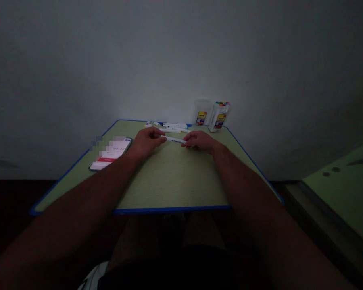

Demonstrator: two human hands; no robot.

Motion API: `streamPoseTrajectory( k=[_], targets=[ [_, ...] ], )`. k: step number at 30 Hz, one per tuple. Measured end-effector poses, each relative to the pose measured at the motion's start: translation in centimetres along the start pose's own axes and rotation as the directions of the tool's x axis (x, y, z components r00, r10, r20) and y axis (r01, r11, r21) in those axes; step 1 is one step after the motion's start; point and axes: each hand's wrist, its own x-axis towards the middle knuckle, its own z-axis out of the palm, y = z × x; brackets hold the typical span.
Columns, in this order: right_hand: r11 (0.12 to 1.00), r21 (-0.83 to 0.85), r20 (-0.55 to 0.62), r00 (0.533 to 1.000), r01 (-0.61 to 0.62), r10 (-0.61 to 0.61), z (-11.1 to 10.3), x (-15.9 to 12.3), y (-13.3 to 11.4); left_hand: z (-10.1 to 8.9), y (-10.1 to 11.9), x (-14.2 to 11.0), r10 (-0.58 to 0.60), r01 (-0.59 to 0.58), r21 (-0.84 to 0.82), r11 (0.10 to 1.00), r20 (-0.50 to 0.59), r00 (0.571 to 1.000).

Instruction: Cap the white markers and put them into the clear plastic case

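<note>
Marker: your slim white marker [175,140] lies crosswise between your hands, over the middle of the bench's far half; probably light, stiff and smooth, best pinched near its ends.
Left hand: your left hand [147,141] pinches its left end, thumb against fingers.
Right hand: your right hand [200,141] grips the other end, fingers curled.
Loose markers: white-barrelled markers [171,130] lie just beyond.
Cases: two clear plastic cases [201,114] stand right of those.
Phone: your lit phone [110,155] lies left on the pale-green, blue-edged bench [175,181].
</note>
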Motion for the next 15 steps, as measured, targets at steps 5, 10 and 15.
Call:
streamPoseTrajectory(
  k=[5,10,15],
  targets=[
    [1.000,-0.012,-0.030,0.999,0.019,-0.019,-0.3,0.3,0.6,0.2,1.2,-0.6,0.068,-0.069,0.036,0.997,0.020,0.997],
    [0.999,-0.026,-0.030,0.999,0.030,-0.031,-0.5,0.5,0.9,0.4,1.6,-0.8,0.076,-0.078,0.075,0.994,0.022,0.997],
    [0.995,-0.049,-0.061,0.994,0.087,-0.089,-0.4,0.4,0.6,0.2,1.2,-0.7,0.037,-0.039,0.131,0.991,0.018,0.999]
  ],
)
